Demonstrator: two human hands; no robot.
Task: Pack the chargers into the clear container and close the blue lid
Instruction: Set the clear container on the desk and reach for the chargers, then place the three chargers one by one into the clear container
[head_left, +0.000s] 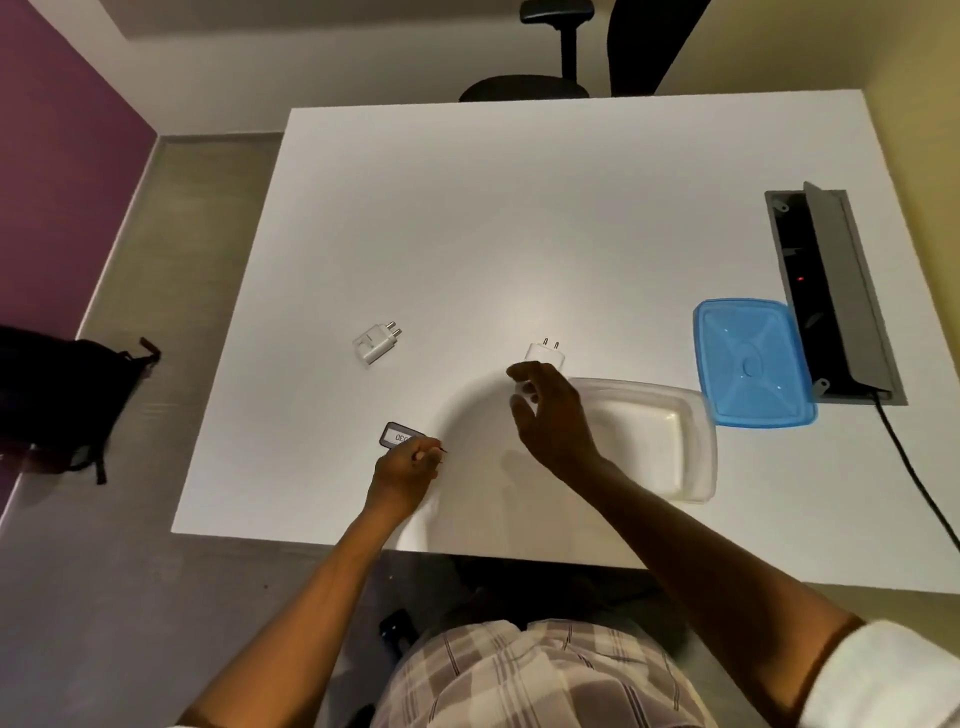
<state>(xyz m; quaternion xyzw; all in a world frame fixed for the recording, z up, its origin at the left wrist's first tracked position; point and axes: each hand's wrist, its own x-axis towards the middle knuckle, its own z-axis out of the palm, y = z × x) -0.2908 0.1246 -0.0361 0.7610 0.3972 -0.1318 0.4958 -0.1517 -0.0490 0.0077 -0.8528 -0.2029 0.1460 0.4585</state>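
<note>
A white charger (375, 343) with round pins lies alone left of the table's middle. My right hand (551, 415) grips a second white charger (540, 358), its two pins pointing away, just left of the clear container (696, 447). The container is empty and open. Its blue lid (753, 364) lies flat on the table behind it to the right. My left hand (402, 475) is closed on a small black charger (397, 435) with a white label, near the front of the table.
The white table (519, 218) has an open grey cable box (831, 291) at its right edge, with a black cable (914, 478) running off it. A black office chair (561, 57) stands behind the table. A dark bag (57, 400) sits on the floor at left.
</note>
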